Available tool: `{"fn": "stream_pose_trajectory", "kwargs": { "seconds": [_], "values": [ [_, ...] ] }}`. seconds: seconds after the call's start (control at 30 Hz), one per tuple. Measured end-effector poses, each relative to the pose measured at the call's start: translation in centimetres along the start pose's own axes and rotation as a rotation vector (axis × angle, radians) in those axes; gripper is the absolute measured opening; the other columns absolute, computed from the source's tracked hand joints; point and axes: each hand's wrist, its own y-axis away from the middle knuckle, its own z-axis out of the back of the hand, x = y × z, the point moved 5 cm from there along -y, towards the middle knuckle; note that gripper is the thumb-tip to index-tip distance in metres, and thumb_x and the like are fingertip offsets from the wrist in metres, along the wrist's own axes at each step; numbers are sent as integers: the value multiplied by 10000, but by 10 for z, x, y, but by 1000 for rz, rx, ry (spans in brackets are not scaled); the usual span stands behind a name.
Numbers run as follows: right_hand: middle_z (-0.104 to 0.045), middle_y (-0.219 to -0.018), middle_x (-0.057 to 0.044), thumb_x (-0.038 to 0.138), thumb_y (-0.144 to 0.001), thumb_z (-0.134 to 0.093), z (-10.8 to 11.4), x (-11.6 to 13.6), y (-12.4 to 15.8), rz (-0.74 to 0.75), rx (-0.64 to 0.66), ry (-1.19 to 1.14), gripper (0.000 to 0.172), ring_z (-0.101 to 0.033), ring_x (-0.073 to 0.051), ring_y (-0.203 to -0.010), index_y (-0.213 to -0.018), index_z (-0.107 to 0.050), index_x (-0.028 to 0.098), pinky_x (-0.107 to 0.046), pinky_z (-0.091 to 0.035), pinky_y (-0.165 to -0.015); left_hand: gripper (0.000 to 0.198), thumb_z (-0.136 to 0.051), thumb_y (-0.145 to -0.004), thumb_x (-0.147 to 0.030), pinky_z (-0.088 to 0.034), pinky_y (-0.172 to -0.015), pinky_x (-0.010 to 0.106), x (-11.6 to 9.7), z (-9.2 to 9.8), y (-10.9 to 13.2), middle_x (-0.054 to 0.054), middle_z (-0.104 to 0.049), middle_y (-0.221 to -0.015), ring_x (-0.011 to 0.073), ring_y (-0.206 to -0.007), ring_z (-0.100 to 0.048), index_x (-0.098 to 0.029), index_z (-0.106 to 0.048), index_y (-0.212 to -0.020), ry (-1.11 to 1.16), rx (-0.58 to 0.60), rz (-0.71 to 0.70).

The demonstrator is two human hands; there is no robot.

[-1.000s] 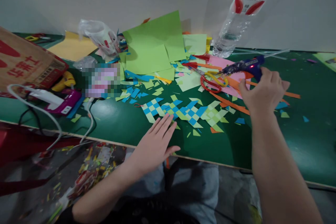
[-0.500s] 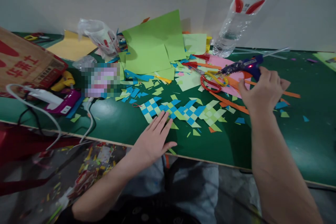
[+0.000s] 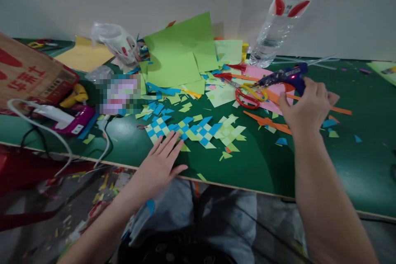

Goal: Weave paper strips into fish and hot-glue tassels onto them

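Note:
My left hand (image 3: 165,156) lies flat with its fingers spread, fingertips on the lower left part of a woven blue and green paper strip (image 3: 206,132). At the strip's right end is an all-green woven piece (image 3: 230,132). My right hand (image 3: 309,99) grips the dark blue glue gun (image 3: 292,75), which has a red light on and its nozzle toward the left. Below the nozzle lie scissors with red and yellow handles (image 3: 247,101), on pink paper (image 3: 276,90). Orange strips (image 3: 267,123) lie left of my right wrist.
Green sheets (image 3: 182,49) stand behind many paper scraps. A plastic bottle (image 3: 275,29) leans at the wall. A wrapped cup (image 3: 120,45), a brown bag (image 3: 31,74), a purple device with white cables (image 3: 76,121) and a blurred-out object (image 3: 120,94) are at the left.
My left hand and the woven paper strip have moved left along the table, away from the orange strips. A few scraps shifted with them. My right hand still holds the glue gun in nearly the same place.

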Motion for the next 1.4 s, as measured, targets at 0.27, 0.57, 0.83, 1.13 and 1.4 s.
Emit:
{"fn": "stream_pose_trajectory", "kwargs": {
  "seconds": [0.27, 0.57, 0.83, 1.13, 1.4],
  "values": [
    [-631, -1090, -195, 471, -829, -504, 2, 2, 1, 10, -28, -20, 619, -569, -311, -984, -1283, -546, 53, -429, -352, -897, 614, -259, -1023, -532, -181, -1229, 522, 35, -2, 20, 128, -388, -1560, 281, -1478, -301, -143, -479, -1445, -47, -19, 43],
    [-627, -1097, -204, 473, -869, -473, 10, 14, 3, 42, 37, -49, 599, -552, -322, -1016, -1308, -522, 67, -422, -331, -900, 578, -270, -1016, -544, -214, -1208, 588, 47, 10, 16, 115, -483, -1496, 307, -1406, -426, -200, -535, -1396, 25, -16, 65],
    [-614, -1098, -208, 459, -882, -478, 7, 18, 4, 74, 58, -60, 573, -547, -322, -1015, -1313, -491, 82, -438, -336, -902, 440, -446, -1006, -386, -335, -1169, 496, 21, 34, -2, 123, -581, -1398, 284, -1355, -486, -168, -524, -1380, 84, -157, 47],
    [-642, -1081, -179, 453, -865, -515, 12, 32, 8, 183, 35, -83, 549, -585, -292, -962, -1273, -537, 85, -409, -373, -890, 248, -496, -988, -272, -423, -613, 305, -70, 46, -66, 25, -640, -700, 156, -687, -594, -146, -675, -873, 139, -287, -552],
    [-656, -1069, -174, 485, -886, -465, 10, 34, 7, 220, 72, -87, 557, -593, -305, -976, -1283, -526, 99, -424, -361, -887, 335, -510, -979, -248, -322, -555, 310, -50, 67, -103, -3, -563, -585, 133, -586, -527, -169, -582, -661, 23, -452, -559]
  ]
}}
